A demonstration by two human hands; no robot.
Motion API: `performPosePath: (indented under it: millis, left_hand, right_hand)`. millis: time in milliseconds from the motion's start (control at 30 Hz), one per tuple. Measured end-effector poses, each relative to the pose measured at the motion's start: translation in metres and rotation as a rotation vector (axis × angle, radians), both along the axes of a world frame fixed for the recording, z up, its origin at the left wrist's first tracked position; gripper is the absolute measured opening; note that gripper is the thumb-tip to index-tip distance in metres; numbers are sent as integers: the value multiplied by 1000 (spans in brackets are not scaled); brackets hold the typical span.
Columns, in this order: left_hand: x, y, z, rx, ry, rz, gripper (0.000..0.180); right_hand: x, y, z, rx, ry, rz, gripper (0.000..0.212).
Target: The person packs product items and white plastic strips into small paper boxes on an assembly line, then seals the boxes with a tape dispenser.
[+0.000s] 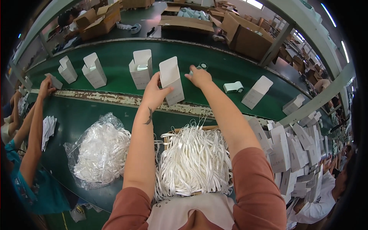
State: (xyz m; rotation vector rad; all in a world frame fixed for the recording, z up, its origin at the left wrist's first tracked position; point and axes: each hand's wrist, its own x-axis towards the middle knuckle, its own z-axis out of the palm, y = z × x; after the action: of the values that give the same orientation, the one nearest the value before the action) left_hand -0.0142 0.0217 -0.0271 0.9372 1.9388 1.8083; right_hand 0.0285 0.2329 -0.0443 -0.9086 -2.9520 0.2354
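My left hand (pixel 155 93) is closed around a tall white cardboard box (pixel 172 82) with its top flap raised, at the near edge of the green conveyor belt (pixel 126 44). Farther right, my right hand (pixel 201 78) reaches over the belt, its fingers on a small pale device with a dark round end (pixel 203 66). The hand partly hides that device. A similar pale green device (pixel 233 87) lies on the belt to the right of my right forearm. Beside my left hand stands another open white box (pixel 141 69) with a pale device in it.
Below my arms sits a tray heaped with white straps (pixel 193 161). A clear plastic bag of white straps (pixel 101 153) lies left of it. Stacked white boxes (pixel 295 149) rise at the right. More boxes (pixel 94 71) stand along the belt. A co-worker's hand (pixel 46 86) holds a box at left.
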Motion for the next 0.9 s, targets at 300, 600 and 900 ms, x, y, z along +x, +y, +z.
performPosePath:
  millis: [300,600,900]
  left_hand:
    - [-2,5,-2,6,36,-26,59]
    - [19,4,26,106,108,-132,58]
    - [67,-13,76,176,296,-333,54]
  right_hand:
    - [77,-13,62,-106,470,148,31]
    - [143,-94,97,-666,1090,331,37]
    - [175,-137,73,-617,1223,290,37]
